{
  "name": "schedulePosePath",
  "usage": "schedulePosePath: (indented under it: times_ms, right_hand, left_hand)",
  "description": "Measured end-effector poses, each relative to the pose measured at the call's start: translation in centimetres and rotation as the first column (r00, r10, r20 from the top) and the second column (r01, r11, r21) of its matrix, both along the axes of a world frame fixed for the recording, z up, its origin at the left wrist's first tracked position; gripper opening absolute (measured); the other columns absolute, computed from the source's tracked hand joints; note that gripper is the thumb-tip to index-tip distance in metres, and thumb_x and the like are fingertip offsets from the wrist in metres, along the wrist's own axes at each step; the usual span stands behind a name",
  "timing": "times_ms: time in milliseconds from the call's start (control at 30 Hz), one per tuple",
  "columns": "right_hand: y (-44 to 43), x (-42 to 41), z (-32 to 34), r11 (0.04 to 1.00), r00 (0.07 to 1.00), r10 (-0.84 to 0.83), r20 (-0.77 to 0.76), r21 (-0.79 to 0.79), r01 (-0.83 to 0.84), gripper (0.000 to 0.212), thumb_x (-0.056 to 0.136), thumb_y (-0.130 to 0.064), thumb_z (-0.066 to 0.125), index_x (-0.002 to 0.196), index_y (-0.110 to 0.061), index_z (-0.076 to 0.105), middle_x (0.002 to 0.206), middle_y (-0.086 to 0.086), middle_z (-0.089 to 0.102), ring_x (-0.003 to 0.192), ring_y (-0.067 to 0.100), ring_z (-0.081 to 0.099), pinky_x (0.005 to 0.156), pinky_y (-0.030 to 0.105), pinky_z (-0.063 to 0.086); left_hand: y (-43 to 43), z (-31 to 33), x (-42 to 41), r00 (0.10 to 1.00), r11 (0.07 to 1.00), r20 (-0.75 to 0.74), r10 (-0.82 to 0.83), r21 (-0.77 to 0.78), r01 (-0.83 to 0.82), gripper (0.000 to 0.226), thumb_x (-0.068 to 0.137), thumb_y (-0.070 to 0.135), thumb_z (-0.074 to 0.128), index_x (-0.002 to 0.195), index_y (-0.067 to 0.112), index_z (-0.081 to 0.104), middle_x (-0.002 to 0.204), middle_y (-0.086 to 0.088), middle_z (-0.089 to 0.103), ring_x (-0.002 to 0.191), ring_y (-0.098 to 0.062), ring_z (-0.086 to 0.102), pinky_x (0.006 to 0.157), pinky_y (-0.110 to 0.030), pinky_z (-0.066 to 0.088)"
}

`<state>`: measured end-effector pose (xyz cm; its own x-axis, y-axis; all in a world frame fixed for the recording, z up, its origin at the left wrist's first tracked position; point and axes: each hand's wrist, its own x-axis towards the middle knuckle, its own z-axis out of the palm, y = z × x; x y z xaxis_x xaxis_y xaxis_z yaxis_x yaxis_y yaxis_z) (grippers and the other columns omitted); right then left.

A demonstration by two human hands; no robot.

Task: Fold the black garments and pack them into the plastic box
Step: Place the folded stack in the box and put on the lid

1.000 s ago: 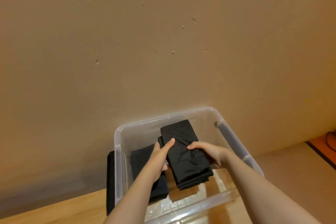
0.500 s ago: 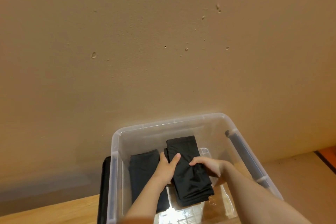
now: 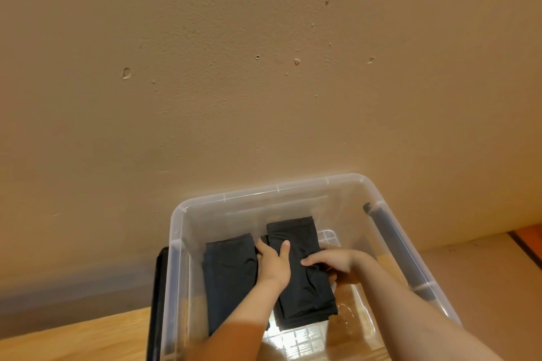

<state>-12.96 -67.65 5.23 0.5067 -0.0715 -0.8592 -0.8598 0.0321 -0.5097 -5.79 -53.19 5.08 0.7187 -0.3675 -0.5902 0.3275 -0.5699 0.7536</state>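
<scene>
Plastic box [image 3: 293,187] sits on the desk [image 3: 73,337], top open so I can reach straight in. 2 folded black garments inside: 1 flat garment [image 3: 228,272] on the left, 1 held garment [image 3: 305,296] just beside it, lined up to fill the row. 2 hands in the box: left hand [image 3: 274,267] pinches its left edge, right hand [image 3: 331,262] curls round the right edge, keeping the folds together.

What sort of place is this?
Likely a room in a home, though not certain. A plain tan wall with small chips, a clear plastic storage box on a light wooden surface, and a folded black garment held inside it by the left hand and right hand suggest household tidying.
</scene>
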Motion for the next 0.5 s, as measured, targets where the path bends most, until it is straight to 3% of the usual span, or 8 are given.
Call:
schedulePosePath:
  times_ms: [100, 200, 300, 400, 500]
  right_hand:
    - [-0.4, -0.2, 0.2, 0.999, 1.0, -0.017, 0.021, -0.05, 0.018, 0.05, 0.084, -0.03, 0.072, 0.128, -0.02, 0.05, 0.118, 0.007, 0.062, 0.11, 0.028, 0.061, 0.075, 0.033, 0.055]
    - [-0.3, -0.3, 0.8, 0.999, 1.0, 0.008, 0.001, -0.046, -0.008, 0.055, 0.082, -0.033, 0.073, 0.128, -0.017, 0.049, 0.118, 0.007, 0.061, 0.108, 0.026, 0.061, 0.069, 0.031, 0.054]
    - [-0.1, -0.4, 1.3, 0.999, 1.0, 0.023, 0.002, -0.029, -0.023, 0.068, 0.071, -0.044, 0.08, 0.127, -0.017, 0.052, 0.121, 0.007, 0.062, 0.11, 0.027, 0.061, 0.075, 0.035, 0.054]
    - [0.2, -0.3, 1.7, 0.999, 0.999, 0.03, 0.022, -0.023, -0.03, 0.072, 0.07, -0.049, 0.081, 0.128, -0.018, 0.052, 0.122, 0.008, 0.063, 0.111, 0.028, 0.062, 0.083, 0.04, 0.056]
    - [0.6, -0.3, 2.0, 0.999, 0.999, 0.038, 0.024, -0.037, -0.037, 0.08, 0.073, -0.061, 0.072, 0.134, -0.017, 0.046, 0.124, 0.007, 0.061, 0.111, 0.025, 0.061, 0.086, 0.038, 0.055]
  left_hand:
    - [0.6, 0.9, 0.5, 0.993, 0.993, 0.045, -0.113, 0.018, 0.113, 0.078, 0.101, 0.04, 0.045, 0.153, 0.005, -0.002, 0.16, -0.018, 0.014, 0.145, -0.03, 0.023, 0.114, -0.036, 0.025]
    - [1.8, 2.1, 0.8, 0.972, 0.982, 0.139, -0.188, 0.022, 0.186, 0.074, 0.1, 0.039, 0.048, 0.153, 0.005, 0.009, 0.158, -0.016, 0.02, 0.143, -0.027, 0.026, 0.112, -0.032, 0.027]
    - [3.2, 3.1, 0.6, 0.925, 0.982, 0.332, -0.184, 0.02, 0.188, 0.064, 0.099, 0.037, 0.051, 0.15, 0.01, 0.024, 0.153, -0.01, 0.031, 0.139, -0.023, 0.031, 0.112, -0.032, 0.029]
    - [4.9, 3.4, 0.4, 0.8, 0.935, 0.505, -0.324, 0.298, 0.191, 0.067, 0.099, 0.048, 0.043, 0.15, 0.011, 0.022, 0.155, -0.007, 0.026, 0.143, -0.023, 0.02, 0.115, -0.036, 0.022]
    - [6.8, 2.4, 0.6, 0.751, 0.762, 0.355, -0.557, 0.578, 0.292, 0.082, 0.098, 0.06, 0.029, 0.155, 0.012, -0.005, 0.163, -0.01, -0.008, 0.149, -0.029, -0.008, 0.12, -0.042, 0.004]
